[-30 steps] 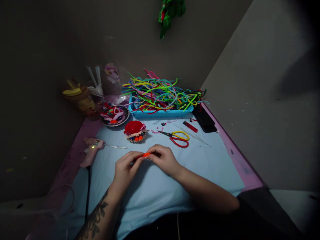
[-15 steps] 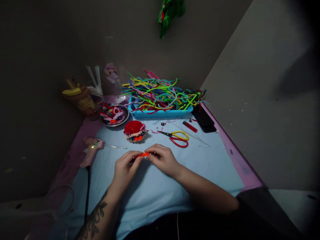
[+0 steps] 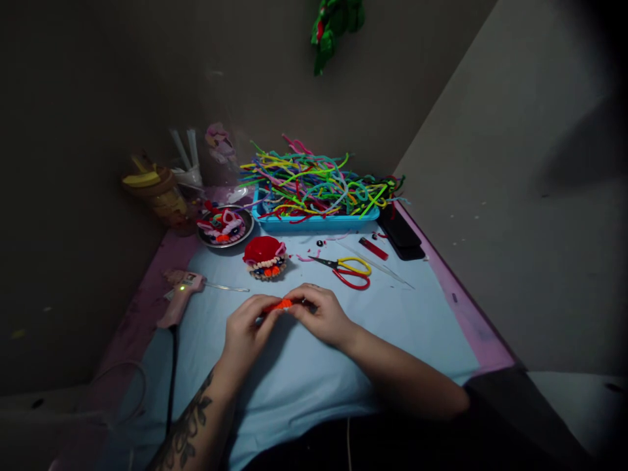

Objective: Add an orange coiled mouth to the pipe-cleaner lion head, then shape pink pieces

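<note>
Between my fingertips is a small piece of orange pipe cleaner (image 3: 283,305), mostly covered by the fingers. My left hand (image 3: 249,325) pinches its left end, and my right hand (image 3: 321,314) pinches the other end. Just beyond them stands a round figure (image 3: 265,258) with a red top, pink ears, a cream fringe and orange bits at its front. Scissors (image 3: 346,269) with one yellow and one red handle lie open to the right of the figure. A pink glue gun (image 3: 182,297) with a green light rests at the left.
A blue tray (image 3: 314,224) at the back overflows with coloured pipe cleaners (image 3: 318,183). To its left, a metal bowl (image 3: 249,229) holds a pink and red figure. A red lighter (image 3: 373,248), tweezers (image 3: 387,268) and a black phone (image 3: 401,235) lie at the right.
Both hands stay nearly in place. The fingers shift slightly around the orange pipe cleaner, with a little more of it showing. Nothing else has moved.
</note>
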`<state>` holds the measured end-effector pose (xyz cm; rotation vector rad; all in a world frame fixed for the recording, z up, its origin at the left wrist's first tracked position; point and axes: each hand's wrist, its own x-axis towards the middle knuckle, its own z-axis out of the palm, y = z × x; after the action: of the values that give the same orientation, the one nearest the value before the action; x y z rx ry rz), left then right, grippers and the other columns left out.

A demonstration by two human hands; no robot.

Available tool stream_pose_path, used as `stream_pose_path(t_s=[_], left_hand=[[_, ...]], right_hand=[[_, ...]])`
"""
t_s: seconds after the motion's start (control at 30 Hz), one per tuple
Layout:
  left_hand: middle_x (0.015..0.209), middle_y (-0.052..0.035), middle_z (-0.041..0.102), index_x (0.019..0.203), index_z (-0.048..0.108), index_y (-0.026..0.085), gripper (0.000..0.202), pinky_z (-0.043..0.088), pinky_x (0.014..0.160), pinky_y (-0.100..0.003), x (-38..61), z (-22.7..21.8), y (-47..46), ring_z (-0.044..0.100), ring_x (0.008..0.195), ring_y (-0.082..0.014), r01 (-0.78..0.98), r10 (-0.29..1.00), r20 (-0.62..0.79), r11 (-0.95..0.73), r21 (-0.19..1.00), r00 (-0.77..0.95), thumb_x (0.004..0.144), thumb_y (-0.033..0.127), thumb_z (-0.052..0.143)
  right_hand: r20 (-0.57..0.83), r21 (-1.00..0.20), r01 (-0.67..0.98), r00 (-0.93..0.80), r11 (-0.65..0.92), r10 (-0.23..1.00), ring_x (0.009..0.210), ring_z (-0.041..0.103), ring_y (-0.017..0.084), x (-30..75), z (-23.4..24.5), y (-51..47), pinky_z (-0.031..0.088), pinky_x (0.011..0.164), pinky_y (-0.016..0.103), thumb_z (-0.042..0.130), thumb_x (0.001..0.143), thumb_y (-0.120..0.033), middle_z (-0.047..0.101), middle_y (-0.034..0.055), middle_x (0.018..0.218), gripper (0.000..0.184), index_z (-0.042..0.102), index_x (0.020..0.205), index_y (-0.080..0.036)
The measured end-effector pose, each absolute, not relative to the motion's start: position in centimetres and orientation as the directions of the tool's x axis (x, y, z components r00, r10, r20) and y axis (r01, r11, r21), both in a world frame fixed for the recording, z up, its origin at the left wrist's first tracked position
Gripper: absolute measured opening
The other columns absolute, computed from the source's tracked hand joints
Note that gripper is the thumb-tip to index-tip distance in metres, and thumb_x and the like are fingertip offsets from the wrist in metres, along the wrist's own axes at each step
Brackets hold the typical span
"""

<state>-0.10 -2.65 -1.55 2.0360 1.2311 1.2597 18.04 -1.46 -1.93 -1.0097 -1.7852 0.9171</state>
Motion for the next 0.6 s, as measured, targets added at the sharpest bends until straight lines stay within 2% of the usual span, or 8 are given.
stream_pose_path(t_s=[0.2, 0.33, 0.5, 0.6], left_hand=[[0.079, -0.0042, 0.074, 0.086, 0.070, 0.019, 0.008, 0.052, 0.063, -0.025, -0.11, -1.70, -2.64, 0.067, 0.070, -0.0150, 0.461, 0.875, 0.452, -0.477, 0.748, 0.173, 0.087, 0.023, 0.063], [0.078, -0.0042, 0.073, 0.084, 0.071, 0.019, 0.009, 0.052, 0.064, -0.025, -0.07, -1.75, -2.66, 0.066, 0.068, -0.0149, 0.450, 0.891, 0.425, -0.449, 0.772, 0.159, 0.086, 0.024, 0.063], [0.076, -0.0038, 0.073, 0.080, 0.071, 0.019, 0.013, 0.053, 0.062, -0.025, 0.19, -1.52, -2.77, 0.066, 0.067, -0.0157, 0.420, 0.958, 0.275, -0.283, 0.862, 0.081, 0.083, 0.029, 0.063], [0.075, -0.0045, 0.074, 0.080, 0.072, 0.017, 0.018, 0.052, 0.058, -0.024, 0.44, -1.53, -2.74, 0.066, 0.065, -0.0164, 0.349, 0.990, 0.135, -0.141, 0.927, 0.043, 0.081, 0.034, 0.064]], right_hand=[[0.299, -0.891, 0.262, -0.275, 0.370, 0.914, 0.069, 0.062, 0.013, 17.92, -1.92, -1.48, 0.047, 0.059, 0.023, 0.061, 0.087, -0.022, 0.068, 0.0030, 0.080, 0.010, 0.070, 0.090, -0.019], [0.339, -0.865, 0.283, -0.278, 0.414, 0.899, 0.068, 0.061, 0.013, 17.81, -2.01, -1.49, 0.047, 0.061, 0.024, 0.061, 0.087, -0.021, 0.067, 0.0023, 0.076, 0.009, 0.069, 0.086, -0.019], [0.404, -0.811, 0.332, -0.279, 0.482, 0.871, 0.071, 0.062, 0.014, 17.81, -2.39, -1.48, 0.049, 0.066, 0.026, 0.058, 0.089, -0.019, 0.068, 0.0025, 0.077, 0.010, 0.067, 0.087, -0.021], [0.521, -0.702, 0.364, -0.323, 0.612, 0.790, 0.078, 0.064, 0.017, 17.92, -2.83, -1.49, 0.052, 0.074, 0.031, 0.053, 0.092, -0.018, 0.070, 0.0054, 0.082, 0.013, 0.065, 0.093, -0.020]])
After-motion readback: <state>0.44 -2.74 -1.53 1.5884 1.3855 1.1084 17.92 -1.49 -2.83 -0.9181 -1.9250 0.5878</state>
